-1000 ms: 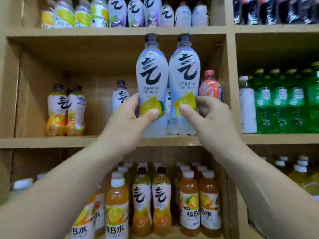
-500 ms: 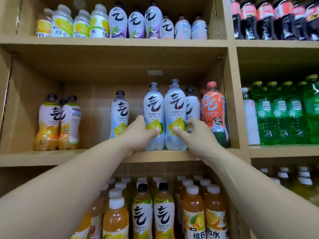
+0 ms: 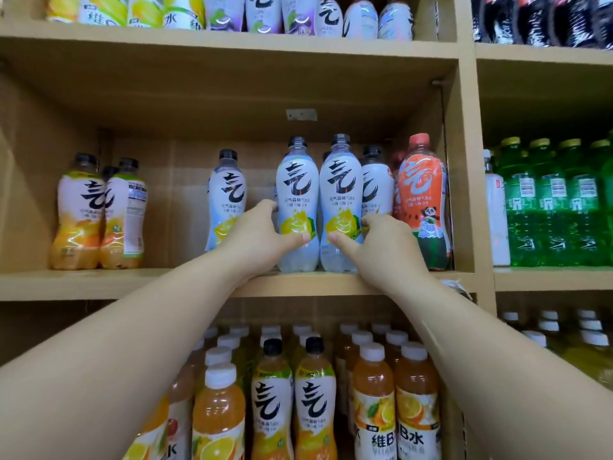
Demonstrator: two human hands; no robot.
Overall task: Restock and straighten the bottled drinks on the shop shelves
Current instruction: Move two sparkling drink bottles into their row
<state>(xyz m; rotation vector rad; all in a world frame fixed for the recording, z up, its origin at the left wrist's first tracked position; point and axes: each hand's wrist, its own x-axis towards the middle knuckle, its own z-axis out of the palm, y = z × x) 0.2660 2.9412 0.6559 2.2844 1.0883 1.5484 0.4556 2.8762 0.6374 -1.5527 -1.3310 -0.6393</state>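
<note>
Two pale blue lemon drink bottles stand upright side by side on the middle shelf (image 3: 99,283). My left hand (image 3: 255,235) grips the left bottle (image 3: 296,194), thumb across its front. My right hand (image 3: 381,242) grips the right bottle (image 3: 340,194) the same way. Both bottles rest on the shelf board near its front edge. A matching bottle (image 3: 227,194) stands further left, partly behind my left hand. Another similar bottle (image 3: 376,184) stands behind on the right.
An orange panda-label bottle (image 3: 423,200) stands against the right divider. Two orange-juice-coloured bottles (image 3: 99,214) stand at the shelf's left. Green bottles (image 3: 550,207) fill the right bay. Rows of orange drinks (image 3: 394,393) crowd the shelf below; more bottles line the top shelf (image 3: 232,41).
Both hands carried the two lemon bottles from in front of the shelf deeper into the bay and set them down on the board. The camera tilted slightly down.
</note>
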